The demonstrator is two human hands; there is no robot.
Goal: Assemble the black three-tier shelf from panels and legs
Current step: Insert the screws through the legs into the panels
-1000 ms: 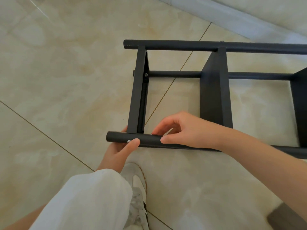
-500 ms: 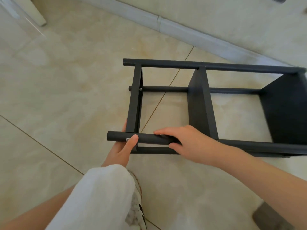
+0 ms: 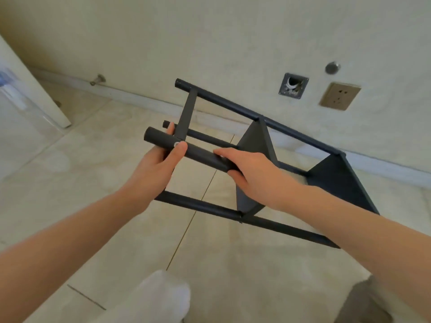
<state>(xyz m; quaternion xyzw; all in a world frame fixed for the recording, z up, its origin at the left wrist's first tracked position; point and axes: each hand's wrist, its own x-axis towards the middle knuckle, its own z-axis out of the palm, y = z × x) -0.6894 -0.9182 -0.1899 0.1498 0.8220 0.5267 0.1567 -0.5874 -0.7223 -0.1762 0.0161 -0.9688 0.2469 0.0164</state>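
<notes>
The black three-tier shelf (image 3: pixel 331 180) is lifted off the floor and tilted, its far end lower to the right. Three dark panels sit between four round legs. My left hand (image 3: pixel 156 169) grips the near upper leg (image 3: pixel 200 155) close to its end, thumb beside a silver screw (image 3: pixel 176 144). My right hand (image 3: pixel 254 176) grips the same leg further along, fingers wrapped over it, just in front of the middle panel (image 3: pixel 254 145).
A tiled floor (image 3: pixel 88 183) lies below, with a white baseboard along the wall (image 3: pixel 210 43). On the wall are a socket (image 3: pixel 339 96), an open wall box and a round metal cap. A white door edge stands at left. My white-clad knee shows at the bottom.
The shelf lay on its side on the floor; both hands have lifted it by the near leg and tilted it. The view has swung up toward the wall.
</notes>
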